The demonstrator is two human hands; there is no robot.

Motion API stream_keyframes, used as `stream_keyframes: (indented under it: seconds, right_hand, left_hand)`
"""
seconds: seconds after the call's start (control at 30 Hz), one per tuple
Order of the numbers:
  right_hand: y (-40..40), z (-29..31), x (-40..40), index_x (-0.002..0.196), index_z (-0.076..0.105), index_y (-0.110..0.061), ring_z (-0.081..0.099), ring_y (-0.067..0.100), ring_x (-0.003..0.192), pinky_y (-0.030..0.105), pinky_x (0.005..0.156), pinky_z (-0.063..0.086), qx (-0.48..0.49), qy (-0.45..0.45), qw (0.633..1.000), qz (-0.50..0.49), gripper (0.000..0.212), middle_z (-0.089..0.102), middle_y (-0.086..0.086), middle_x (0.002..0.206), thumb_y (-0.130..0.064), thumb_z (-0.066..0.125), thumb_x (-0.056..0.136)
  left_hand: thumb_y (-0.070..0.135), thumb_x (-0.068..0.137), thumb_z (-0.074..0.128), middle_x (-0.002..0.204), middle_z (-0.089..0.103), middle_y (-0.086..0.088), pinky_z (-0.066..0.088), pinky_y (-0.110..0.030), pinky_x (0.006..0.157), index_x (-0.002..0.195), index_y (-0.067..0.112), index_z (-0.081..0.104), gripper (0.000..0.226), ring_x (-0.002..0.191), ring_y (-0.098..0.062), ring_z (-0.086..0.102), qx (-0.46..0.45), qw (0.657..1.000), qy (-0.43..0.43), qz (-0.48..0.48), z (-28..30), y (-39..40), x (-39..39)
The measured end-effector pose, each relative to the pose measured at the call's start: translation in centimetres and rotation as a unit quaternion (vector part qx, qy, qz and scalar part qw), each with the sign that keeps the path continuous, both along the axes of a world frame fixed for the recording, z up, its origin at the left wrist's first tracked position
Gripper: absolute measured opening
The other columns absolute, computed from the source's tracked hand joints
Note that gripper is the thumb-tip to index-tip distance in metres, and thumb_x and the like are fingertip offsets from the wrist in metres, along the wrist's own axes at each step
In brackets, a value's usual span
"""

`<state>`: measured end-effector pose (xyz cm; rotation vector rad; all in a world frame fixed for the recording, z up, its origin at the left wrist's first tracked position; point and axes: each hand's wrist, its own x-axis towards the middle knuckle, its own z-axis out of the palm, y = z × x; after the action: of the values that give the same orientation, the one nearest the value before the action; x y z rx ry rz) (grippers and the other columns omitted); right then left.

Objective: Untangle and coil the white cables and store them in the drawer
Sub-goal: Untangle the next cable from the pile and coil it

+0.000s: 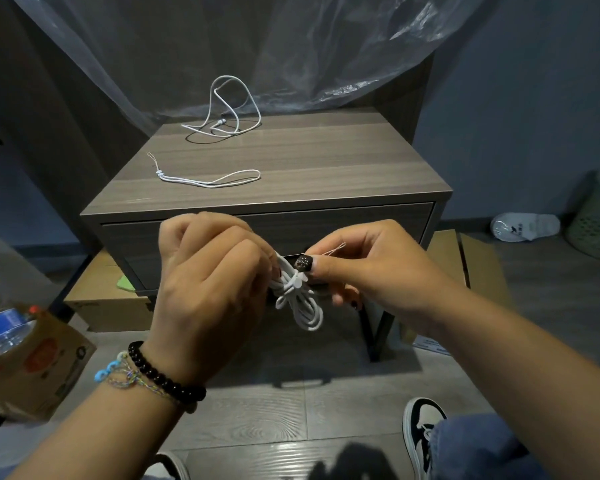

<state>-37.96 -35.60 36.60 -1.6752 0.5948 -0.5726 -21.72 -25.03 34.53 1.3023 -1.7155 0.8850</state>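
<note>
White cable (300, 299), coiled (tight loops), pinched between left hand (212, 289) and right hand (371, 271).

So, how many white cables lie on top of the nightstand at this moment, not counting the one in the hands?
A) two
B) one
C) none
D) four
A: two lie on the nightstand, a loose looped cable near the back edge and a folded cable nearer the front, while the left hand and right hand hold a third, the coiled bundle, in front of the closed drawer.
</note>
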Motion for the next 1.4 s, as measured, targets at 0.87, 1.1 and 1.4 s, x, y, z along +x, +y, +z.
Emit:
stream_keyframes:
  seconds: [0.87, 1.1, 1.4]
  right_hand:
    - [0.1, -2.2, 1.1, 0.080, 0.078, -0.017, 0.070, 0.007, 0.067, 0.029, 0.063, 0.058, -0.234, -0.041, 0.962, -0.136, 0.006, 0.073, -0.007, 0.070, -0.013, 0.074, 0.082]
    - [-0.9, -3.2, 0.5, 0.091, 0.074, -0.009, 0.064, 0.022, 0.067, 0.041, 0.058, 0.051, -0.556, -0.023, 0.820, -0.137, 0.021, 0.068, 0.004, 0.075, -0.023, 0.059, 0.093]
    - [0.3, -2.9, 1.1, 0.087, 0.079, -0.012, 0.069, 0.005, 0.071, 0.028, 0.064, 0.056, -0.403, -0.083, 0.904, -0.119, 0.008, 0.075, -0.004, 0.080, -0.017, 0.074, 0.082]
  left_hand:
    - [0.023, 0.071, 0.073, 0.090, 0.062, 0.006, 0.047, -0.015, 0.067, 0.094, 0.019, 0.060, 0.028, 0.076, 0.006, 0.055, 0.256, 0.919, 0.284, 0.098, 0.2, 0.0, -0.2]
    - [-0.006, 0.091, 0.034, 0.090, 0.070, -0.028, 0.057, -0.032, 0.074, 0.097, -0.003, 0.065, 0.032, 0.081, -0.030, 0.071, 0.350, 0.562, 0.738, -0.129, 1.6, -0.7, -1.9]
    - [0.048, 0.062, 0.067, 0.068, 0.065, -0.008, 0.056, -0.031, 0.063, 0.095, -0.004, 0.065, 0.061, 0.059, -0.019, 0.063, 0.372, 0.606, 0.695, -0.106, 1.1, -0.2, -1.1]
